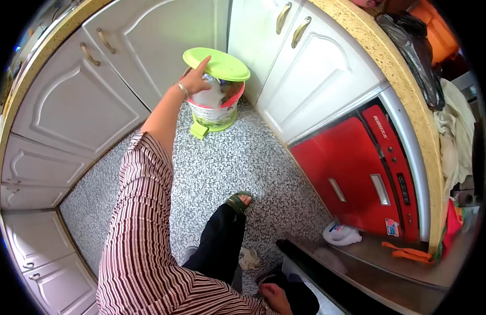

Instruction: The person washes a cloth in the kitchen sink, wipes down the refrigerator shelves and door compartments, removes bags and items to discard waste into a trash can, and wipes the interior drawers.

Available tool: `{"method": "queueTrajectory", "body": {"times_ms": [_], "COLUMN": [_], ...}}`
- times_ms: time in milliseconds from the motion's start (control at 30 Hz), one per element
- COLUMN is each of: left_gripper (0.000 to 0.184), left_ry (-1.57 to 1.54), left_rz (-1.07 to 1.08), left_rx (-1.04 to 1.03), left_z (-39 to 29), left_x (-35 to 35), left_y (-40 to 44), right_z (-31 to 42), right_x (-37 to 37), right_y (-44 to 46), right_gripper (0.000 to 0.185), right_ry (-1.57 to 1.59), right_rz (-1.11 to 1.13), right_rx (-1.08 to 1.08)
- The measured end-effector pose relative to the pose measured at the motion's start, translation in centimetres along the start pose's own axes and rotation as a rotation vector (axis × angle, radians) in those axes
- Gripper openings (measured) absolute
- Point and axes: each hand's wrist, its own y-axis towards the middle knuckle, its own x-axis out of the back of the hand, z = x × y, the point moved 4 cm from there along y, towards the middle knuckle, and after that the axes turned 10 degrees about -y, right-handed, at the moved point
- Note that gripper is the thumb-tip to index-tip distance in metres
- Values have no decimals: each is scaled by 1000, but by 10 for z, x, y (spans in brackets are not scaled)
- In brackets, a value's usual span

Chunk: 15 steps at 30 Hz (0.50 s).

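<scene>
A pedal bin with a green lid (227,66) stands in the corner between the cabinets. Its lid is raised and tilted above the pink rim (234,100), and a light liner or bag with dark contents shows beneath. My left hand (194,81) is at the lid's near edge, with the index finger stretched over the lid and the thumb apart below it. The bin's body (214,113) is white and green, with a green pedal (199,130) at the front. Low beside my dark trouser leg, my right hand (275,297) has its fingers curled; what they hold, if anything, is hidden.
White cabinets (75,100) line the left and back. A red built-in appliance (337,152) is at right, with a white bottle (341,234) on the floor by it. An open dark-edged door or drawer (327,273) juts out at lower right. A black bag (411,50) lies on the counter.
</scene>
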Motion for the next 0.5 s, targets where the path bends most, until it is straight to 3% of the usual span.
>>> {"method": "queueTrajectory", "body": {"times_ms": [67, 100, 167, 200, 267, 333, 367, 400, 467, 500], "left_gripper": [95, 93, 82, 82, 73, 68, 71, 74, 81, 84], "left_ry": [-148, -196, -8, -10, -217, -62, 176, 412, 446, 462], "left_rz": [-13, -20, -128, -135, -294, -346, -167, 19, 124, 178], "left_rx": [262, 345, 304, 295, 420, 422, 546, 663, 683, 696], "left_z": [14, 19, 18, 7, -27, -40, -21, -1, 29, 36], "left_x": [1, 1, 5, 6, 12, 6, -11, -24, -30, -34], "left_y": [-13, -18, -29, -35, -54, -71, -76, -78, -77, -73], "right_z": [-28, -26, -23, -31, -50, -71, -81, -97, -113, -70], "right_x": [-14, -13, -4, -4, -18, -31, -37, -40, -37, -25], "right_y": [4, 5, 4, 2, 2, 7, 11, 17, 34, 14], "right_gripper": [25, 25, 30, 30, 24, 25, 26, 26, 30, 34], "right_ry": [573, 577, 236, 236, 655, 730, 805, 804, -41, 59], "right_rz": [156, 151, 127, 119, 174, 164, 158, 158, 178, 118], "right_rx": [-300, -292, -327, -319, -203, -231, -265, -268, 160, -38]}}
